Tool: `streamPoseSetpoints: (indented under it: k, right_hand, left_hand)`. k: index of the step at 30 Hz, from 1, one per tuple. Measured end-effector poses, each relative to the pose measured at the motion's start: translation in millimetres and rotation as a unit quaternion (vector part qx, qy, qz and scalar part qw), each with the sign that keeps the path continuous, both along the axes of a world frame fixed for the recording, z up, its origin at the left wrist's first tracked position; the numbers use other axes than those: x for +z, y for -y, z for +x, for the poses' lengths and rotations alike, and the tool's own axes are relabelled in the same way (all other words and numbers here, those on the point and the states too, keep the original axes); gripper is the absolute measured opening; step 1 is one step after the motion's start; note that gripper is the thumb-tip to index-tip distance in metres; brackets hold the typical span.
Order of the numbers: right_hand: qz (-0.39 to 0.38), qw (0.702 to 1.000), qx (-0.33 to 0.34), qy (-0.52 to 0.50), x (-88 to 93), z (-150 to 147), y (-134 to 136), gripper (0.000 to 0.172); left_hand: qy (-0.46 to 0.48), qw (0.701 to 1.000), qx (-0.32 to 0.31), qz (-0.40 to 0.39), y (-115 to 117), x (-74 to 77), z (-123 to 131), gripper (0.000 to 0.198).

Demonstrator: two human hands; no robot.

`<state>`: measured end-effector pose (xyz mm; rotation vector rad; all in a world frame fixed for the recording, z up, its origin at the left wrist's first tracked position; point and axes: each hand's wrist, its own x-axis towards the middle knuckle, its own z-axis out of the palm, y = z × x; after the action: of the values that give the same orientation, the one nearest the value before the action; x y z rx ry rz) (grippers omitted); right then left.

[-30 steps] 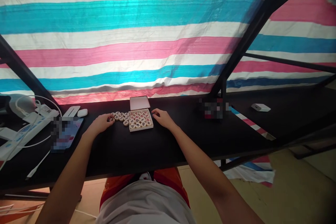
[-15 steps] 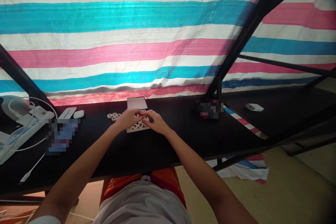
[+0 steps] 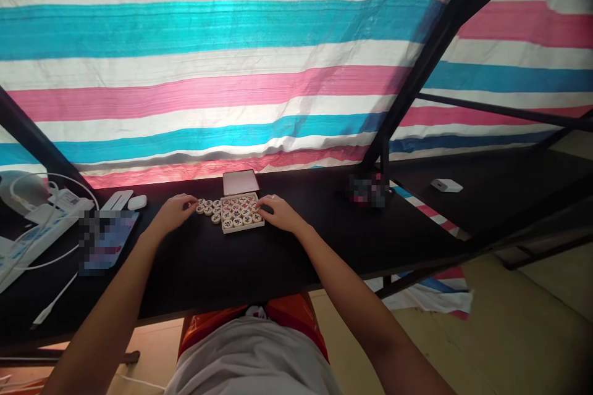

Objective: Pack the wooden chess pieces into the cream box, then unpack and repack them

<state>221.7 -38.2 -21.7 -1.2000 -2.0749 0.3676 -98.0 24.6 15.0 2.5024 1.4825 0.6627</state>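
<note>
A small white box [image 3: 243,230] stands uncovered on the black table. Round xiangqi pieces [image 3: 236,213] with red and black characters fill it in rows. Just left of the box, several loose xiangqi pieces [image 3: 208,210] lie in a cluster. At the cluster's left edge is my left hand [image 3: 173,216], fingers stretched out and tips at the outermost pieces; whether they touch is hard to tell. My right hand [image 3: 279,213] is at the box's right side, thumb and fingers apart, tips over the rim by the end pieces. A pale lid [image 3: 241,182] lies behind the box.
On the left are a power strip [image 3: 50,228] with white cables, a white earbud case [image 3: 137,202] and a partly blurred phone-like object [image 3: 115,244]. A blurred object [image 3: 368,190] sits to the right. Black metal posts [image 3: 419,92] frame a striped tarp [image 3: 208,99].
My left hand has moved from above the box to the left of the loose pieces. My right hand has drawn slightly rightward to the box's side, uncovering the filled rows.
</note>
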Motion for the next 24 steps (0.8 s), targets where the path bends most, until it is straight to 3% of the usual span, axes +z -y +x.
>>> streamPoseSetpoints:
  k: [3,10,15,19,24]
  right_hand:
    - [0.001,1.0,0.004,-0.013,-2.1,-1,-2,0.014]
    - [-0.022,0.998,-0.022,-0.059,-0.5,-1,-4,0.016]
    - [-0.042,0.996,-0.054,-0.061,-3.4,3,-8,0.02]
    - [-0.041,0.997,-0.043,-0.058,-8.2,5,-11,0.023]
    - [-0.042,0.997,-0.01,-0.057,-14.6,4,-13,0.037]
  left_hand:
    - [0.007,0.999,0.046,-0.002,-2,-4.9,-16,0.038]
    - [-0.038,0.997,0.012,-0.068,-7,-13.4,-13,0.043]
    - [-0.042,0.997,0.017,-0.064,-11,-17.2,-15,0.044]
    - [-0.046,0.997,0.047,-0.041,-13,-21.2,-17,0.047]
    - [-0.108,0.992,0.04,-0.048,-16,-24.9,-16,0.038]
